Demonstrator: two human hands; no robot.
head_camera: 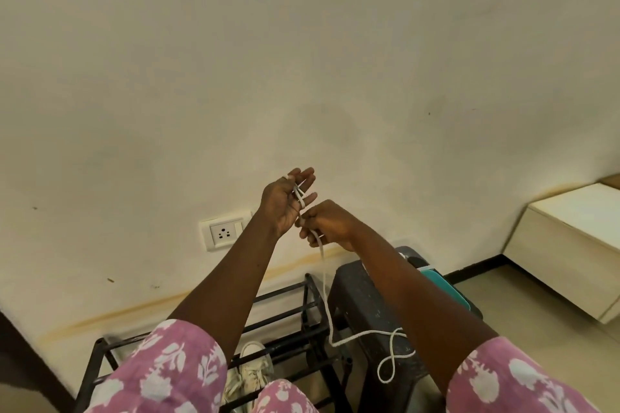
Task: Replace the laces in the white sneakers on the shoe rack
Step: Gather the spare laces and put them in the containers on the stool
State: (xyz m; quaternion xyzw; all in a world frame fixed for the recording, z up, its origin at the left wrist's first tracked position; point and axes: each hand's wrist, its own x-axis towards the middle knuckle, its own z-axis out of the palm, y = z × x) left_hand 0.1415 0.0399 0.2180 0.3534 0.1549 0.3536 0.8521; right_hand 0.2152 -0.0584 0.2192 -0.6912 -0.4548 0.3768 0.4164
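Held the fingers [306, 175] of the left hand [285, 206] spread and pointing up, just above centre frame, with turns of the white lace [324, 282] looped between them, probably as a frame for gathering it neatly. Pinched the same lace just below with the curled fingers [307, 223] of the right hand [332, 224], close against the left palm, likely to feed and tension each turn. Let the rest of the lace hang from that pinch down onto a dark stool [362, 298] at lower centre-right, ending there in loose loops, slack enough to wind without tugging. Held both hands well above the black metal shoe rack [303, 308] at bottom centre, presumably to keep the lace off its bars. Found one white sneaker [253, 369] on a lower tier of that rack, at the bottom edge, partly hidden by a pink floral sleeve [174, 369]; could not tell whether laced. Saw no second sneaker. Judged this lace free of any shoe. Noted a wall socket [223, 231] left of the hands.
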